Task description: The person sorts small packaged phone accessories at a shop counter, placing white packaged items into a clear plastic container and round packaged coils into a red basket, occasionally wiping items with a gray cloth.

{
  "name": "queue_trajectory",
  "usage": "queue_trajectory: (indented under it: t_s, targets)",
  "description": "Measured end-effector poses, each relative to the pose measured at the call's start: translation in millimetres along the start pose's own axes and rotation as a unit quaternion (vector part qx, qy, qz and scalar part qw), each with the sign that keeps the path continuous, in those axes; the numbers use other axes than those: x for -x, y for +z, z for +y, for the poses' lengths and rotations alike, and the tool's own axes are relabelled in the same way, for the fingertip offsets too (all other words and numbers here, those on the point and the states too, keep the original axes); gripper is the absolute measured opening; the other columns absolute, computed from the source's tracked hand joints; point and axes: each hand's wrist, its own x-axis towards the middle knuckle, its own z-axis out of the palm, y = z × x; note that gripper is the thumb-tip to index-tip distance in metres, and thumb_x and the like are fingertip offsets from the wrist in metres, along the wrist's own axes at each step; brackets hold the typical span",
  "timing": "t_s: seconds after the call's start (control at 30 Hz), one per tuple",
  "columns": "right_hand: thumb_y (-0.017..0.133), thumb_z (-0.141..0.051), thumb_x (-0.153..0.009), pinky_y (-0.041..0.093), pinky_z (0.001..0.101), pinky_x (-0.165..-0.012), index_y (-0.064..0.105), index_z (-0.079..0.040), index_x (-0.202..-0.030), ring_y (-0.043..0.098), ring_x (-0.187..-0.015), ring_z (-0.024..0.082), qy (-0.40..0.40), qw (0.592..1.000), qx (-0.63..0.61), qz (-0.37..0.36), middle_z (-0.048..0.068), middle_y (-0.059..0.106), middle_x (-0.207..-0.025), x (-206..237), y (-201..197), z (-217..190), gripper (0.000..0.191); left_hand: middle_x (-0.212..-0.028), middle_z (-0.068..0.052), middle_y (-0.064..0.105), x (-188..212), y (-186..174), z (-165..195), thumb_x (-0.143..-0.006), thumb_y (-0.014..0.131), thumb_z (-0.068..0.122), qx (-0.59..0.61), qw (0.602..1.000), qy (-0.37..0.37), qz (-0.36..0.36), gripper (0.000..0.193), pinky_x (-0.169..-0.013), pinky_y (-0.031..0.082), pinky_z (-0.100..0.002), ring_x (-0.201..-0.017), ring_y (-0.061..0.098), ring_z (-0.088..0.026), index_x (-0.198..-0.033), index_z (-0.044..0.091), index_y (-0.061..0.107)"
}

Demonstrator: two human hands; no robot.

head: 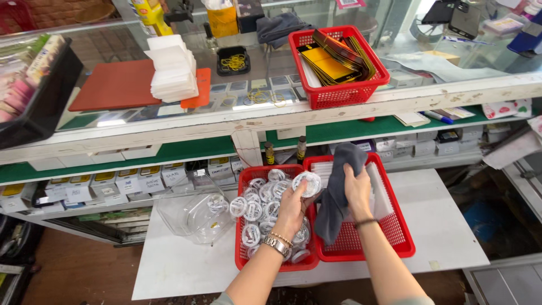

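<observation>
Mid-wipe, by the look of it: left hand (292, 206) fingers gripping a round clear case (306, 183) at centre frame, over the left red basket (243, 257); right hand (357, 189) fingers closed on a grey cloth (333, 209). Next, probably cloth brought squarely onto case, held steady.
</observation>
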Motion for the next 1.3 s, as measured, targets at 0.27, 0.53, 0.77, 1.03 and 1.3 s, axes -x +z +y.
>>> queue_trajectory:
  t_s: [0.27, 0.53, 0.77, 1.03, 1.3]
  targets:
    - [0.063, -0.017, -0.093, 0.046, 0.0427, -0.1, 0.061, -0.004, -0.138, 0.059, -0.121, 0.038, -0.412, 0.895, 0.166, 0.033, 0.03, 0.065, -0.133, 43.9, 34.6, 23.4, 0.047, -0.111, -0.008, 0.071, 6.0, 5.3, -8.3, -0.101, 0.056, 0.028, -0.329, 0.942, 0.028, 0.063, 0.029, -0.088, 0.06, -0.036, -0.1, 0.07, -0.021, -0.119, 0.007, 0.063]
    - [0.064, -0.021, -0.093, 0.054, 0.0512, -0.083, 0.068, -0.006, -0.121, 0.067, -0.101, 0.046, -0.266, 0.951, 0.132, -0.089, 0.029, 0.073, -0.11, 33.9, 7.8, 6.8, 0.032, -0.095, -0.008, 0.074, 13.0, 8.3, -23.5, -0.103, 0.055, 0.031, -0.025, 0.991, 0.022, 0.13, 0.032, -0.078, 0.061, -0.033, -0.085, 0.072, -0.017, -0.108, 0.001, 0.065]
    - [0.06, -0.021, -0.095, 0.052, 0.0538, -0.079, 0.063, -0.003, -0.122, 0.067, -0.096, 0.048, -0.228, 0.962, 0.142, -0.044, 0.03, 0.069, -0.097, 22.7, 35.4, 27.3, 0.032, -0.093, -0.003, 0.065, 32.7, -17.9, -13.8, -0.111, 0.06, 0.033, -0.265, 0.959, 0.097, 0.009, 0.036, -0.071, 0.049, -0.03, -0.082, 0.056, -0.011, -0.11, -0.001, 0.069]
    - [0.076, -0.035, -0.085, 0.05, 0.0469, -0.095, 0.067, -0.008, -0.116, 0.06, -0.113, 0.043, -0.444, 0.795, 0.409, -0.061, 0.022, 0.065, -0.123, 22.4, 9.6, 73.8, 0.042, -0.106, -0.003, 0.073, 62.7, -68.3, 80.1, -0.102, 0.063, 0.029, -0.364, 0.917, 0.165, 0.008, 0.036, -0.078, 0.055, -0.027, -0.093, 0.068, -0.01, -0.12, -0.002, 0.067]
    - [0.07, -0.016, -0.095, 0.055, 0.0311, -0.09, 0.062, -0.005, -0.138, 0.067, -0.105, 0.016, -0.267, 0.832, 0.043, -0.484, 0.009, 0.071, -0.122, 86.8, 189.9, -21.1, 0.045, -0.107, -0.001, 0.071, 62.6, -143.4, 210.7, -0.096, 0.067, 0.022, -0.308, 0.946, 0.1, -0.022, 0.034, -0.075, 0.062, -0.029, -0.093, 0.069, -0.01, -0.123, 0.001, 0.064]
